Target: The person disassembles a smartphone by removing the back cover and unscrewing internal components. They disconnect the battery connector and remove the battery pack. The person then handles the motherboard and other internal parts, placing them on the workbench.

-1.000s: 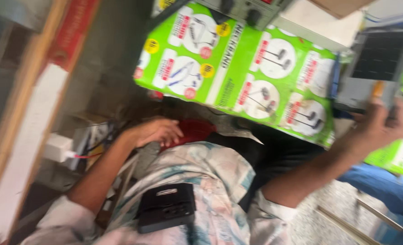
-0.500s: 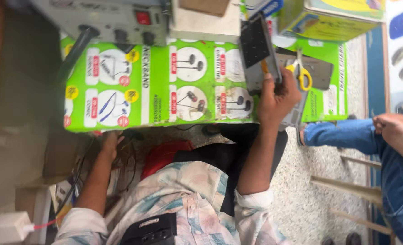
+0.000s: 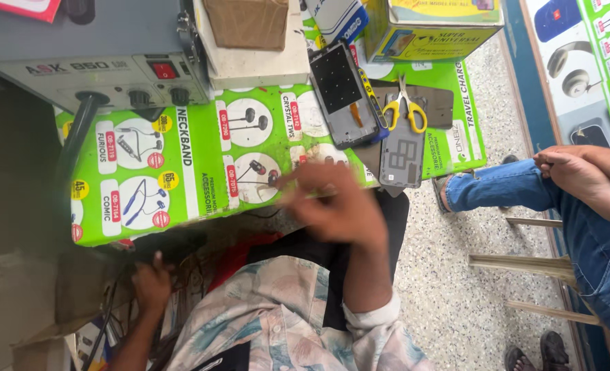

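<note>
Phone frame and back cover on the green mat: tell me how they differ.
The phone frame is black inside with a grid of small dots; the back cover is grey with square cut-outs. The frame lies nearer the boxes, the cover nearer the mat's front edge, under the yellow scissors. Both lie flat, side by side.

Opened phone [image 3: 346,96] lay on table [image 3: 202,185], scissors [image 3: 406,110] just right of it, back cover [image 3: 402,156] below scissors. Grey machine [image 3: 92,58] sat at left, cardboard box [image 3: 248,22] between.
</note>
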